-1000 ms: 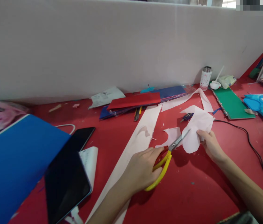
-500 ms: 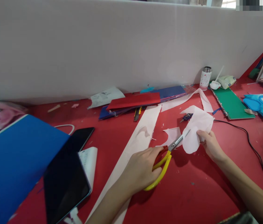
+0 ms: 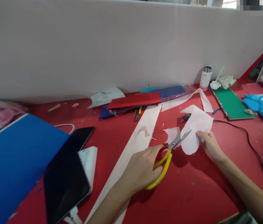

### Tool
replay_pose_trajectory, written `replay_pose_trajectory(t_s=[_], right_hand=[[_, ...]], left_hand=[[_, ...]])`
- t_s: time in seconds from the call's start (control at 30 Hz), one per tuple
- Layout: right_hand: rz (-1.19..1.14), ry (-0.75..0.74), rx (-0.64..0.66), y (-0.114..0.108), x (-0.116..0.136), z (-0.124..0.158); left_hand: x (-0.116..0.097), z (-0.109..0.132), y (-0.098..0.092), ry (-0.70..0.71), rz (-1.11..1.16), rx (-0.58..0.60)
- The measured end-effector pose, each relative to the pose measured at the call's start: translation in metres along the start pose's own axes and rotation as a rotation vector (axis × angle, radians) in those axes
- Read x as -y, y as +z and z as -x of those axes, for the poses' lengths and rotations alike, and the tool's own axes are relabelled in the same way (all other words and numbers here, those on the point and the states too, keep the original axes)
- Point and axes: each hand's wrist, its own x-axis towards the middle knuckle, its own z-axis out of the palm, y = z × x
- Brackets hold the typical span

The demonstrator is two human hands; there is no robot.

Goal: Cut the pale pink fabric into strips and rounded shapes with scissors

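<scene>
My left hand [image 3: 144, 169] is wrapped round the yellow and red handles of the scissors [image 3: 163, 172]. Their metal blades point up and right, slightly parted, at the left part of a pale pink paper piece [image 3: 193, 137] with a rounded lower lobe. Thumb on top, my right hand [image 3: 207, 141] pinches that paper by its right side; its other fingers are mostly hidden beneath. A paper scrap [image 3: 172, 134] lies on the red table [image 3: 180, 199] behind the blades. Left of it runs a long pale strip [image 3: 131, 149].
A tablet [image 3: 66, 186], a phone [image 3: 85, 137] and a blue board [image 3: 21, 155] are at left. Red and blue folders [image 3: 135, 100] lie near the white partition [image 3: 99, 49]. At right are a bottle [image 3: 205, 78], a green board [image 3: 231, 102], a wipes pack [image 3: 262, 105] and a black cable [image 3: 248, 135].
The scissors have shifted slightly, and their blades look a little more parted. The lower lobe of the paper has moved slightly left. Both hands keep their hold.
</scene>
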Motion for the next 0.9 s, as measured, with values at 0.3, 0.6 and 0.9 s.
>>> replay_pose_trajectory(t_s=[0.3,0.6,0.9], right_hand=[[0.024,0.009,0.043,0.0000,-0.0037,0.0013],[0.008,0.012,0.068,0.0007,-0.0045,0.0029],[-0.013,0.025,0.023,0.0041,-0.0017,0.0047]], left_hand=[[-0.0013,0.0001,0.0042,0.001,0.032,-0.029],[-0.0014,0.0007,0.0053,0.008,0.014,-0.024],[-0.0024,0.0003,0.0046,0.030,0.020,-0.025]])
